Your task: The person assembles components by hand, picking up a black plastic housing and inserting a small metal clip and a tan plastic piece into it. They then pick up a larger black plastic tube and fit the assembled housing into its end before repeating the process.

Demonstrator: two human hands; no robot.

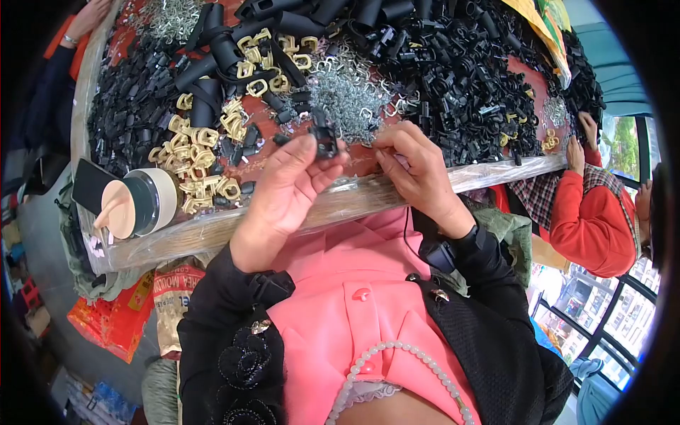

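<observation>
My left hand (287,180) is closed on a small black plastic part (324,140), which has an opening in its middle and stands up between thumb and fingers. To its right my right hand (418,170) has its fingers curled into a pinch above the table's near edge. Whatever those fingertips hold, if anything, is too small or hidden. Just beyond both hands lies a heap of small silvery metal pieces (346,95). Cream-yellow plastic loops (193,145) are scattered to the left of my left hand.
Heaps of black plastic parts (460,92) cover much of the red tabletop, which has a wooden rim (489,174). At the near left corner stand a lidded cup (157,198) and a dark phone (92,185). Other people's hands (577,150) reach in at the right, another (86,20) at the far left.
</observation>
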